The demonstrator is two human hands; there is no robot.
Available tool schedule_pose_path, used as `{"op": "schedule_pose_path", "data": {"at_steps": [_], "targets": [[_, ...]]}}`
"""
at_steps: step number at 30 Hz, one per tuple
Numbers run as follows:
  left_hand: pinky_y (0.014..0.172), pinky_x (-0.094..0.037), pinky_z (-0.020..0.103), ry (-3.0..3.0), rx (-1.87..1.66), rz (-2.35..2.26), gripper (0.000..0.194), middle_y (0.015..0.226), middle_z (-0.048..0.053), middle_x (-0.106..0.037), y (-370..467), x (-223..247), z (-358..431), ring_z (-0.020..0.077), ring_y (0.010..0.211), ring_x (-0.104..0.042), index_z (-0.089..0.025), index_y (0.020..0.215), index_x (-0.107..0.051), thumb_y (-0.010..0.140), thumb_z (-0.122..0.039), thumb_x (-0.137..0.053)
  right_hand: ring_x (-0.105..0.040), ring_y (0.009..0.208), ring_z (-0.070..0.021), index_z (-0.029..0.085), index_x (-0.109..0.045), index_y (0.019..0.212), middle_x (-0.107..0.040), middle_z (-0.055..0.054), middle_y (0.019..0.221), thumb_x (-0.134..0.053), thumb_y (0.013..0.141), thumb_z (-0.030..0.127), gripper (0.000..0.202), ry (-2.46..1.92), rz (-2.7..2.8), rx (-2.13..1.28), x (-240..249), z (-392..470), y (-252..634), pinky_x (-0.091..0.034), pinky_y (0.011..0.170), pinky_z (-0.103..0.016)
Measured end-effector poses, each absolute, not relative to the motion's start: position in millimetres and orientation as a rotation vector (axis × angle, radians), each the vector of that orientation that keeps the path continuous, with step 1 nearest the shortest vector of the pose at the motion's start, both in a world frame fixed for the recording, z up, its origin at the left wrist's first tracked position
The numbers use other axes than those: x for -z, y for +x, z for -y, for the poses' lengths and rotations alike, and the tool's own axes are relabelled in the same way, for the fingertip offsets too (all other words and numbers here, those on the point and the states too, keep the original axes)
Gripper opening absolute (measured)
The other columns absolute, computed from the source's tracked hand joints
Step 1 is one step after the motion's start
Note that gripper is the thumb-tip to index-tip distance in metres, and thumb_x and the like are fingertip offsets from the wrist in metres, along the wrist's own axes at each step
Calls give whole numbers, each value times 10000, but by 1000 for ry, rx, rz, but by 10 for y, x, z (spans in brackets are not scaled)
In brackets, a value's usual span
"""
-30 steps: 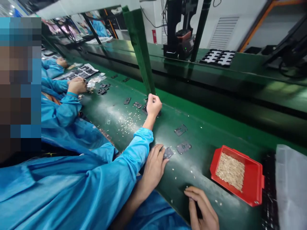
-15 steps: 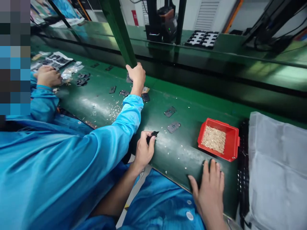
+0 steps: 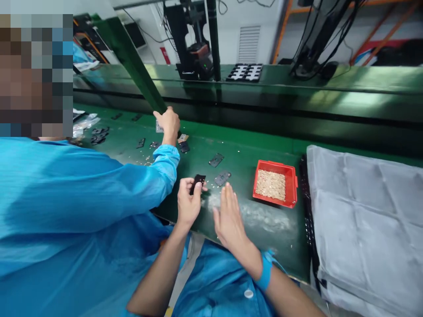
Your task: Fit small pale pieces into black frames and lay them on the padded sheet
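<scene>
My left hand (image 3: 189, 200) is closed around a small black part (image 3: 198, 183) above the front of the green table (image 3: 264, 224). To its right, my right hand (image 3: 230, 216) lies flat on the tabletop with its fingers stretched out and holds nothing. Just beyond those fingertips is a dark flat plate (image 3: 222, 178), and a second plate (image 3: 216, 160) lies farther back. A few pale bits are scattered near the plates. A red bin (image 3: 292, 187) of small beige pieces (image 3: 271, 184) stands to the right.
At the left, a person in a blue sleeve (image 3: 132, 185) reaches across, their hand (image 3: 169, 125) over more dark parts by a green post (image 3: 132, 66). A grey padded stack (image 3: 366, 220) borders the right side. Black-and-white trays (image 3: 245, 72) sit on the raised back ledge.
My right hand has swept left over the table, from below the red bin to beside the plates. My left hand still holds the black part, now turned more upright. The view has shifted.
</scene>
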State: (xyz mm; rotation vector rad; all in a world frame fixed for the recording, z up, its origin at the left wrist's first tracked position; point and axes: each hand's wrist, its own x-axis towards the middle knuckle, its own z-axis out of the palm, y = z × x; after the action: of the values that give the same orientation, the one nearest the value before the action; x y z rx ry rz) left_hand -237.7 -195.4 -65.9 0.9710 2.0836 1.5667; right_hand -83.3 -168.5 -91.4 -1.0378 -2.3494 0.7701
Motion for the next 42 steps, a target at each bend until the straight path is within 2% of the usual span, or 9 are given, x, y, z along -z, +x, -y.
{"op": "schedule_pose_path", "data": {"at_steps": [2, 6, 16, 20, 24, 27, 30, 37, 42], "targets": [[673, -578, 295, 974, -1528, -1950, 284, 935, 81, -778, -2284, 569, 1942, 189, 737, -751, -212, 1035, -527, 1005, -478, -620, -323, 1618, -330, 57, -356, 1628, -254, -256, 1755, -359, 1101, 286, 575, -1053, 2269, -769, 885, 1686, -507, -412, 1251, -551], [534, -468, 232, 976, -1337, -1521, 352, 820, 67, -774, -1977, 349, 1943, 131, 554, -647, -162, 976, -591, 978, -502, -682, -629, 1365, -298, 223, -570, 1477, -594, -171, 1503, -502, 1088, 331, 409, -1090, 1968, -862, 655, 1667, 51, -558, 1118, -521], [829, -568, 330, 2339, -1393, -1349, 221, 1038, 115, -766, -1513, 215, 1881, 210, 948, -713, -148, 1192, -707, 1044, -90, -554, -734, 720, -152, 212, -695, 1249, -769, -38, 869, -677, 1022, 462, 339, -1028, 1430, -1583, 151, 1563, 308, -639, 729, -276], [1040, -568, 418, 2192, -1410, -1360, 496, 1381, 178, -650, -1522, 245, 1893, 263, 1291, -631, -211, 1485, -572, 1014, -54, -570, -771, 800, -159, 240, -685, 1215, -790, -73, 1072, -773, 962, 358, 292, -1020, 1295, -1474, 163, 1596, 365, -668, 735, -266], [1092, -549, 449, 1525, -1280, -1241, 937, 1561, 199, -518, -1546, 176, 1925, 328, 1406, -561, -266, 1665, -304, 901, -334, -843, -787, 1040, -195, 279, -641, 1333, -716, -106, 1277, -716, 996, 265, 345, -1055, 1412, -1204, 224, 1594, 355, -679, 858, -281], [845, -597, 323, 1082, -1169, -1129, 609, 1120, 114, -720, -1479, 128, 1868, 197, 937, -721, -181, 1465, -512, 972, -443, -755, -777, 1077, -187, 291, -595, 1408, -613, -123, 1415, -695, 1001, 213, 426, -1043, 1526, -1074, 272, 1547, 343, -668, 912, -292], [652, -516, 235, 938, -1098, -1097, 329, 807, 5, -636, -1430, 106, 1759, 97, 631, -595, -139, 1189, -598, 1059, -441, -614, -744, 1154, -211, 284, -609, 1399, -586, -129, 1451, -696, 996, 206, 420, -1051, 1629, -1023, 265, 1472, 392, -661, 923, -310], [703, -484, 253, 1249, -919, -1186, 170, 844, 16, -650, -1572, -17, 1427, 147, 755, -589, -169, 1059, -660, 1015, -331, -630, -743, 1058, -231, 244, -744, 956, -751, -73, 1126, -572, 1072, 310, 218, -1259, 1761, -783, 109, 1173, 602, -608, 924, -374], [663, -438, 240, 1298, -846, -1181, 80, 809, -2, -625, -1609, -171, 985, 129, 716, -539, -160, 909, -659, 941, -223, -621, -710, 1252, -267, 261, -579, 1499, -707, -104, 1415, -448, 1106, 347, 423, -1379, 1835, -730, 28, 894, 519, -580, 1067, -476]]}}
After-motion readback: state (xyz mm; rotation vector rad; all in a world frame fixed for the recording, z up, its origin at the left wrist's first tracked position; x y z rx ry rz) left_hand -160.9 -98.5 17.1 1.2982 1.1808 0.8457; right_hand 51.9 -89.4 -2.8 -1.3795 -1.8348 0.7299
